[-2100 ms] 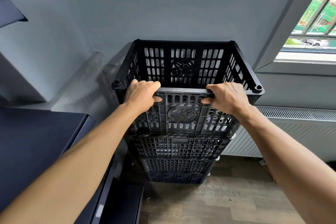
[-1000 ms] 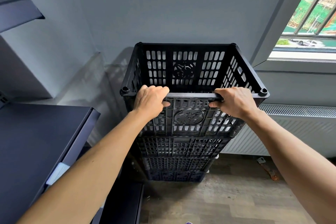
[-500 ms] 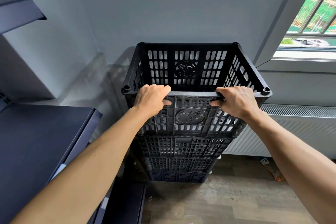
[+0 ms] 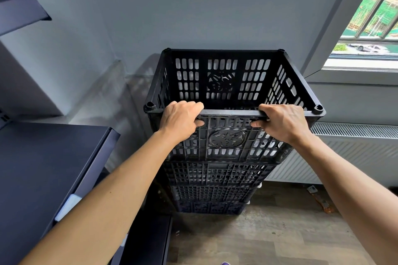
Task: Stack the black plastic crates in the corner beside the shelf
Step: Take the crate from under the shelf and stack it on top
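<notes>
Dark shelf (image 4: pixel 53 157) on the left, stack of black crates (image 4: pixel 213 187) in the corner beside it, against the wall and just left of the radiator (image 4: pixel 355 153). Left hand (image 4: pixel 179 119) and right hand (image 4: pixel 284 122) both have fingers clenched over the near rim of the top crate (image 4: pixel 226 84), thumbs underneath. Seems seated; I'd check the corner pegs are engaged and walls flush with the crate below, then let go of both sides evenly so it doesn't tip.

A top crate (image 4: pixel 233 84) sits on a stack of crates (image 4: pixel 212 187) on the floor (image 4: pixel 269 236) against the wall (image 4: pixel 193 6). A shelf (image 4: pixel 43 168) stands to the left, a radiator (image 4: pixel 353 153) and window (image 4: pixel 370 23) to the right.
</notes>
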